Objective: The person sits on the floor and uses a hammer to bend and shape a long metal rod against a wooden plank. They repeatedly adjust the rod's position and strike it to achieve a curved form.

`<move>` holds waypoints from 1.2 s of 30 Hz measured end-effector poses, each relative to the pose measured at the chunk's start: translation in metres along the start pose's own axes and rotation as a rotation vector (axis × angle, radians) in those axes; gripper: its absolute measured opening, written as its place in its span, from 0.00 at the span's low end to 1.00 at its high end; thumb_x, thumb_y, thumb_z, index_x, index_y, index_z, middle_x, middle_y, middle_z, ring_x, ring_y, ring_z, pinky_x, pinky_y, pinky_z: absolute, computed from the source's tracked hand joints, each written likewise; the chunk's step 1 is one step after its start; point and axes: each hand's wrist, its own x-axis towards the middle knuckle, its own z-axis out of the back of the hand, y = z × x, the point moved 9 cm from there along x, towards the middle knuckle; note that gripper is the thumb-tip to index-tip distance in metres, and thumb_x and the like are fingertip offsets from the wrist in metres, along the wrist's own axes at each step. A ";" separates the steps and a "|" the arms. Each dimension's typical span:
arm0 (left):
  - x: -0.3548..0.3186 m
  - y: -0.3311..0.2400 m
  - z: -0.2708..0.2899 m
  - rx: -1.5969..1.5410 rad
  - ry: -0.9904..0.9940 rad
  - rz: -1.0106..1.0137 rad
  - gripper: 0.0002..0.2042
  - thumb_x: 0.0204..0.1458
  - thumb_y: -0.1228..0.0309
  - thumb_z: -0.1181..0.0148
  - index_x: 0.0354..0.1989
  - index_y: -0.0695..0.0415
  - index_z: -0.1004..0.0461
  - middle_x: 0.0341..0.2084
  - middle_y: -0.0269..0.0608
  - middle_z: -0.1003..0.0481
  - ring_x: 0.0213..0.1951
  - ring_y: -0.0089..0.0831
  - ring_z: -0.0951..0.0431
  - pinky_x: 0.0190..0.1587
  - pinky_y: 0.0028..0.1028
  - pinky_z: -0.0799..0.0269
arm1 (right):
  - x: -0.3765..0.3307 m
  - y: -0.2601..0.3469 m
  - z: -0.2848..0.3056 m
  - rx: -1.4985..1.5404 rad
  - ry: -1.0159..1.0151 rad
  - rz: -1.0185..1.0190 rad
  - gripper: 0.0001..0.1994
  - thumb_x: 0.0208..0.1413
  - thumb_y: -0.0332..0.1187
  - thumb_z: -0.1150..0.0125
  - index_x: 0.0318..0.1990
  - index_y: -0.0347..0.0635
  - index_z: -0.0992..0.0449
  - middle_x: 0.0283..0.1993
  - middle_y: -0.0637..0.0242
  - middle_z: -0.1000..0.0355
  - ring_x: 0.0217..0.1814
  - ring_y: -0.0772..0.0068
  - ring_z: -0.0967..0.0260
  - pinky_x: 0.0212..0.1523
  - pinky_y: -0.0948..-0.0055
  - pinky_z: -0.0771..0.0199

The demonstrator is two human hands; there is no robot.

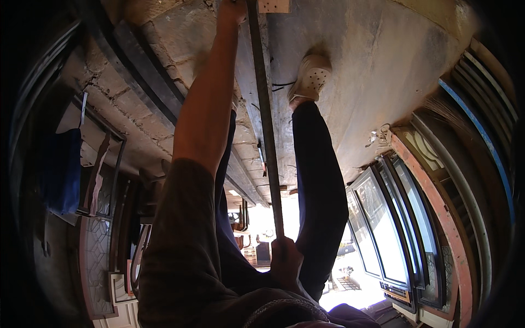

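Note:
A long, thin, dark metal bar [263,104] runs through the middle of the view, from the top edge down between my legs. My right hand [286,259] is wrapped round its near end, close to my body. My left arm stretches far forward, and my left hand [233,10] is closed at the far part of the bar; the top edge cuts off some of its fingers. Beneath the bar lies a flat grey metal beam [249,98] on the floor. A pale wooden block [274,6] with small holes sits right of the bar at the top.
My foot in a beige clog [314,76] stands right of the bar. Dark metal lengths [145,76] lie on worn paving at left. Glazed frames [383,224] and a blue-edged length [481,136] lean at right. A blue cloth [61,169] hangs at left.

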 end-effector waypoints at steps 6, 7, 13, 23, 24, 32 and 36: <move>-0.020 -0.008 -0.015 -0.202 0.092 0.228 0.28 0.58 0.53 0.48 0.60 0.61 0.36 0.44 0.53 0.28 0.45 0.44 0.25 0.46 0.42 0.25 | 0.002 0.025 0.036 0.029 -0.154 0.056 0.10 0.56 0.32 0.42 0.41 0.36 0.25 0.29 0.55 0.25 0.29 0.57 0.24 0.32 0.65 0.25; -0.019 -0.010 -0.017 -0.201 0.106 0.214 0.28 0.58 0.53 0.48 0.60 0.61 0.35 0.44 0.53 0.28 0.45 0.44 0.26 0.46 0.43 0.25 | 0.003 0.020 0.032 0.045 -0.138 0.019 0.09 0.56 0.32 0.42 0.41 0.36 0.25 0.29 0.54 0.25 0.29 0.56 0.24 0.31 0.65 0.26; -0.023 -0.012 -0.028 -0.221 0.140 0.233 0.26 0.58 0.54 0.48 0.59 0.61 0.34 0.42 0.50 0.27 0.47 0.41 0.27 0.47 0.39 0.26 | 0.031 -0.019 -0.019 -0.004 -0.083 0.018 0.09 0.59 0.33 0.44 0.43 0.38 0.27 0.26 0.54 0.27 0.26 0.53 0.26 0.27 0.62 0.28; -0.038 -0.013 -0.003 0.032 0.076 0.085 0.28 0.56 0.52 0.46 0.52 0.67 0.30 0.44 0.60 0.25 0.50 0.47 0.24 0.52 0.36 0.30 | 0.067 -0.044 -0.127 0.047 -0.108 0.020 0.10 0.58 0.39 0.43 0.36 0.42 0.31 0.19 0.51 0.30 0.22 0.44 0.29 0.21 0.54 0.34; -0.057 -0.017 -0.007 0.022 0.115 0.072 0.33 0.55 0.47 0.48 0.55 0.68 0.33 0.49 0.61 0.27 0.55 0.51 0.29 0.57 0.37 0.35 | 0.070 -0.043 -0.125 0.013 -0.107 0.009 0.10 0.58 0.39 0.43 0.35 0.42 0.31 0.18 0.51 0.31 0.21 0.44 0.29 0.20 0.54 0.34; -0.352 -0.004 0.037 -0.237 0.243 0.428 0.27 0.60 0.50 0.49 0.53 0.63 0.35 0.35 0.45 0.25 0.35 0.26 0.24 0.36 0.26 0.29 | 0.087 -0.057 -0.086 -0.100 -0.115 0.045 0.14 0.61 0.43 0.46 0.31 0.42 0.35 0.14 0.53 0.33 0.18 0.45 0.31 0.19 0.51 0.35; -0.453 -0.053 0.025 -0.007 0.211 0.545 0.19 0.63 0.57 0.53 0.37 0.65 0.34 0.19 0.44 0.28 0.21 0.32 0.26 0.26 0.30 0.32 | 0.092 -0.065 -0.099 -0.054 -0.108 0.084 0.15 0.58 0.43 0.43 0.34 0.41 0.35 0.18 0.50 0.30 0.21 0.42 0.29 0.20 0.50 0.33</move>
